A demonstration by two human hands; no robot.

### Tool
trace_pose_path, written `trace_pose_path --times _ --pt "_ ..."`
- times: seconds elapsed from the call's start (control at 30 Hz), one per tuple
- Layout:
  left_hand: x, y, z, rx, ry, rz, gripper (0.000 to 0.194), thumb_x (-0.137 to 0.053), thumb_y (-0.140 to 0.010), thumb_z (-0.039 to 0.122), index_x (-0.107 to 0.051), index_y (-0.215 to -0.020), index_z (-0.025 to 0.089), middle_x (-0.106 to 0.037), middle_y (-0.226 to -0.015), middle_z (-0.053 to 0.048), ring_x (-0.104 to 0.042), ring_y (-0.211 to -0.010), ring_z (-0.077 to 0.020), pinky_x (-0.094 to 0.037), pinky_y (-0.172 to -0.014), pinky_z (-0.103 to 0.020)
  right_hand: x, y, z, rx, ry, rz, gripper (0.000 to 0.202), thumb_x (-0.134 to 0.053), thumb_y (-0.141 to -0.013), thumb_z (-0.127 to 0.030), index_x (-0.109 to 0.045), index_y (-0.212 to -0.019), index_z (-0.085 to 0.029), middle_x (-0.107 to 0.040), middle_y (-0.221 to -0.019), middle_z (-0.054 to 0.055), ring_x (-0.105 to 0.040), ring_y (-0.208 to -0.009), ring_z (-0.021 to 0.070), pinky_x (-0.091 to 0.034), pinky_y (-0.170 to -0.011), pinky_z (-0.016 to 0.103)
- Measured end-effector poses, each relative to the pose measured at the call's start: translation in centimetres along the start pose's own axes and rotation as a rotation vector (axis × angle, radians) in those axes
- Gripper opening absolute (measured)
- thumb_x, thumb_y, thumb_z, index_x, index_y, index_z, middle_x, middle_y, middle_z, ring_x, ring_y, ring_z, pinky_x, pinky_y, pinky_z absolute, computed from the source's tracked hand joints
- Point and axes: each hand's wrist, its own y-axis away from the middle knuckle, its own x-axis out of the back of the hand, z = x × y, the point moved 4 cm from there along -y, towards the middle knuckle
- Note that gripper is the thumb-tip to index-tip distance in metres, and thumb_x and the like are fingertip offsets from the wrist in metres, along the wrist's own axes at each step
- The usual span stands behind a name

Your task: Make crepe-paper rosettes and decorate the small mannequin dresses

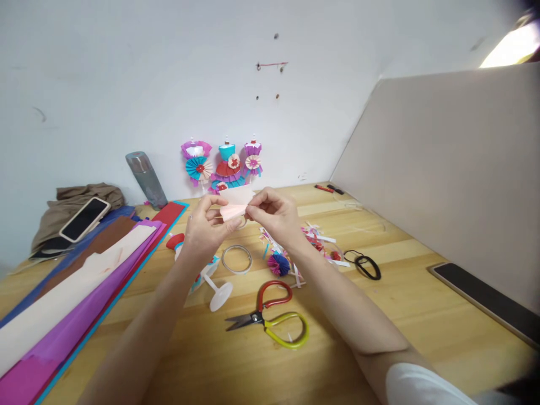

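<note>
A small piece of pale pink paper, with a fold along its lower part, is held up above the table between both hands. My left hand pinches its left side between thumb and fingers. The right edge is pinched by the fingertips of my right hand. Below the hands lie a silver ring and a white stand tipped on its side with coloured paper on it. Scissors with one red and one yellow handle lie with the blades apart.
Long coloured paper sheets, a phone on brown cloth and a bottle are at left. Paper-dressed figures stand by the wall. Paper scraps, a black band and a dark flat device lie right.
</note>
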Motion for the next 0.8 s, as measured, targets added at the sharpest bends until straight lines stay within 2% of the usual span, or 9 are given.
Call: trace_pose_path --times 0.23,0.37,0.53,0.67,0.8 --pt "0.2 -0.4 0.0 -0.006 0.055 0.021 0.038 -0.081 -0.057 0.027 -0.056 -0.084 0.019 -0.070 -0.079 -0.002 -0.071 -0.075 -0.0184 -0.057 -0.068 -0.027 -0.1 0.1 0.1 0.027 0.039 -0.053 0.009 -0.064 -0.069 -0.023 -0.057 -0.065 -0.020 -0.061 -0.062 -0.002 -0.057 -0.059 0.0115 -0.045 -0.057 0.026" --pt "0.3 -0.3 -0.2 -0.010 0.046 0.019 0.031 -0.080 -0.060 0.026 -0.058 -0.079 0.018 -0.068 -0.071 -0.001 -0.070 -0.068 -0.0162 -0.055 -0.062 -0.024 -0.1 0.2 0.3 0.032 0.037 -0.055 0.008 -0.065 -0.070 -0.023 -0.057 -0.067 -0.020 -0.062 -0.063 -0.002 -0.057 -0.058 0.0117 -0.045 -0.057 0.027" --pt "0.3 -0.2 -0.2 0.012 0.064 0.029 0.026 -0.080 -0.060 0.025 -0.060 -0.075 0.017 -0.069 -0.070 -0.002 -0.071 -0.069 -0.0164 -0.054 -0.063 -0.024 0.0 0.2 0.2 0.039 0.033 -0.062 0.008 -0.065 -0.071 -0.022 -0.058 -0.069 -0.019 -0.063 -0.063 -0.002 -0.059 -0.059 0.0118 -0.046 -0.058 0.027" --pt "0.8 -0.2 0.0 0.051 0.019 0.104 0.024 -0.082 -0.056 0.026 -0.065 -0.069 0.016 -0.069 -0.062 -0.001 -0.066 -0.060 -0.0144 -0.052 -0.058 -0.023 0.1 0.1 0.2 0.029 0.019 -0.088 0.009 -0.067 -0.073 -0.024 -0.060 -0.073 -0.019 -0.064 -0.066 -0.001 -0.062 -0.062 0.0130 -0.048 -0.062 0.028" --pt "1.3 -0.4 0.3 0.005 -0.039 0.167 0.019 -0.083 -0.056 0.028 -0.073 -0.068 0.017 -0.068 -0.059 0.000 -0.061 -0.055 -0.0120 -0.049 -0.055 -0.022 0.3 -0.1 0.5 0.005 0.023 -0.070 0.011 -0.070 -0.073 -0.027 -0.063 -0.075 -0.018 -0.064 -0.067 -0.001 -0.062 -0.061 0.0129 -0.048 -0.061 0.028"
